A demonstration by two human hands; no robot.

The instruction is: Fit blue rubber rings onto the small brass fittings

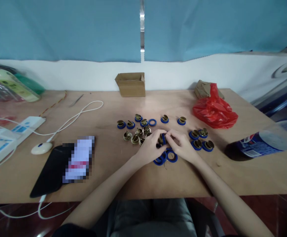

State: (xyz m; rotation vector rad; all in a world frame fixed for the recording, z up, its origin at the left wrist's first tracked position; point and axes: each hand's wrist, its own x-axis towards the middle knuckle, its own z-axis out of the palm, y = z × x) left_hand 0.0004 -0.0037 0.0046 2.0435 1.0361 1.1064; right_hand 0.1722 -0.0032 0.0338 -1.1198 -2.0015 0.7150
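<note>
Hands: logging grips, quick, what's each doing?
Left hand: closed on a brass piece with blue ring.
Right hand: pinching the same piece.

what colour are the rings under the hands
Blue: loose rubber rings lying on the wooden table, seen in the head view.

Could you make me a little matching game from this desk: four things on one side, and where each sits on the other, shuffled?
Things:
1. cardboard box
2. red plastic bag
3. white mouse
4. loose blue rings

Places:
A. at the left, near the dark phone
B. just under the left hand and right hand
C. at the back middle of the table, against the wall
D. back right of the table

Pairs: 1-C, 2-D, 3-A, 4-B
</note>
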